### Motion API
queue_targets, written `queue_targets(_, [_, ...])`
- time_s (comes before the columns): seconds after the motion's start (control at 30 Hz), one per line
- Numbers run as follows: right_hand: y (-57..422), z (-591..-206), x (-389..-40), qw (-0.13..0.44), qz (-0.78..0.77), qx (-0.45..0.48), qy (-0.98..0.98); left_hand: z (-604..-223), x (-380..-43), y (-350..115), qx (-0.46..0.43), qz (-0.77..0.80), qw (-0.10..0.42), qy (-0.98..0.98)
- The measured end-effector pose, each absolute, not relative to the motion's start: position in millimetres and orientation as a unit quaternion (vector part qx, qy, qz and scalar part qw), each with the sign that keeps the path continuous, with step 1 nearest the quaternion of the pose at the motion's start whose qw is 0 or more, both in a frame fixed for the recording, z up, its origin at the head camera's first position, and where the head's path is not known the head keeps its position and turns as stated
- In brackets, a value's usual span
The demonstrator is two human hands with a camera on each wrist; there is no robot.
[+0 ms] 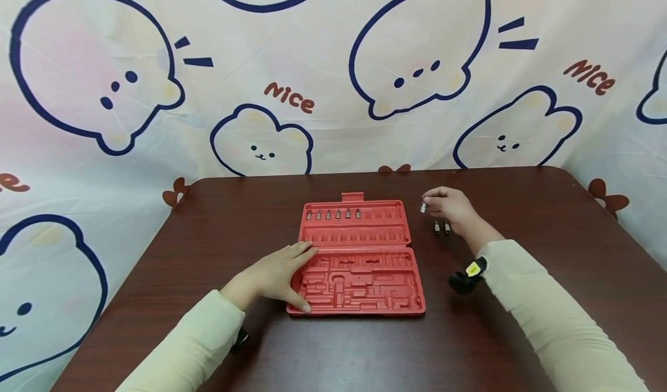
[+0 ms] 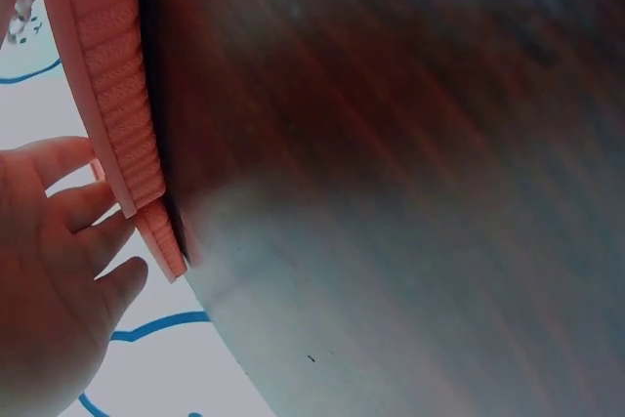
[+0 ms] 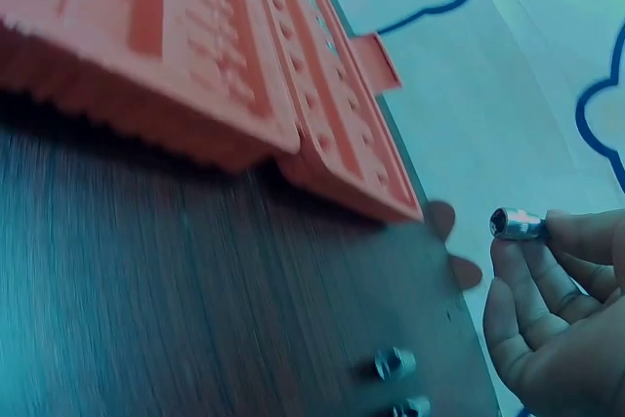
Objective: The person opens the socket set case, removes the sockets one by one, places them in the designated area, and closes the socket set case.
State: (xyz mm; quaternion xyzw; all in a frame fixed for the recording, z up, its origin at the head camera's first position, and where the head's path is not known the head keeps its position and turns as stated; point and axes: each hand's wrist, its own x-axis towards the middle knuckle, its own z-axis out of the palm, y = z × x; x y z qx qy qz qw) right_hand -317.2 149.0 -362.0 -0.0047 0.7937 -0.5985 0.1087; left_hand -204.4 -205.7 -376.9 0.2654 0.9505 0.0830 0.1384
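An unfolded red plastic tool case (image 1: 365, 279) lies on the table, its moulded slots facing up. Several small metal bits (image 1: 328, 214) stand in a row in its far half. My left hand (image 1: 278, 273) rests on the case's left edge with fingers spread, thumb at the near corner. To the right of the case, my right hand (image 1: 450, 209) pinches a small silver socket (image 3: 518, 224) between thumb and fingertips, above the table. Two more sockets, a left one (image 1: 437, 227) and a right one (image 1: 447, 227), stand on the table just below that hand.
The dark brown wooden table (image 1: 354, 351) runs back to a hanging cloth (image 1: 333, 68) printed with cartoon bears. A latch tab (image 1: 352, 197) sticks out from the case's far edge. A black wrist device (image 1: 467, 276) is strapped at the right cuff.
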Motion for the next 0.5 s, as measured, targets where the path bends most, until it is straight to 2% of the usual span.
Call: queue_targets(0.5, [205.6,-369.7,-307.0,0.110,-0.573,-0.002,0.812,-377.6,-203.7,-204.4,0.263,0.078,0.122,0.954])
